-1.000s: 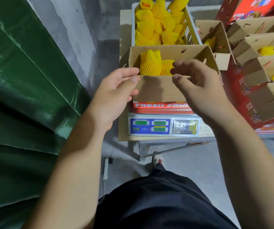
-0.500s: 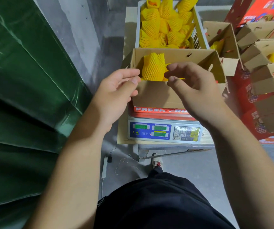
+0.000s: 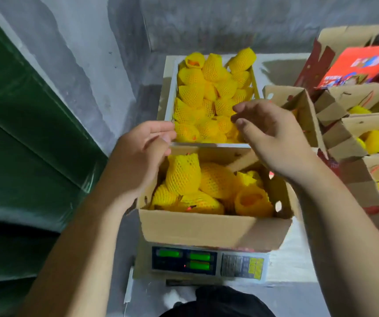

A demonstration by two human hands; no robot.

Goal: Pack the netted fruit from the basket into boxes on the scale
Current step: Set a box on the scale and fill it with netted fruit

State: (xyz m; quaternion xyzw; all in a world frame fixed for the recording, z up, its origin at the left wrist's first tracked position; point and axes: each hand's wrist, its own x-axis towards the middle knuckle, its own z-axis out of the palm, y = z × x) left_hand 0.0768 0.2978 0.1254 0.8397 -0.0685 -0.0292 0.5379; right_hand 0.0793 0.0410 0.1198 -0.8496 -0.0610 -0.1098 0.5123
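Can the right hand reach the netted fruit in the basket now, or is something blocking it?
Probably yes. The right hand hovers empty above the near end of the basket, whose top is open, and the netted fruit lies just under its fingertips. Nothing stands between them.

Above the box: the open box (image 3: 213, 227) on the scale (image 3: 207, 263) is uncovered; netted fruit (image 3: 184, 177) fills its left and middle, standing tallest at the far left corner
Far edge: the white basket (image 3: 207, 145) butts against the box's far wall; fruit heaps above its rim
Hands: left hand (image 3: 136, 156) and right hand (image 3: 273, 138) hover over the seam between basket and box, a gap between them
Right side: filled boxes (image 3: 353, 143) stand close, flaps raised; little passage there
Left side: green sheeting (image 3: 23, 133) and wall; floor between is free
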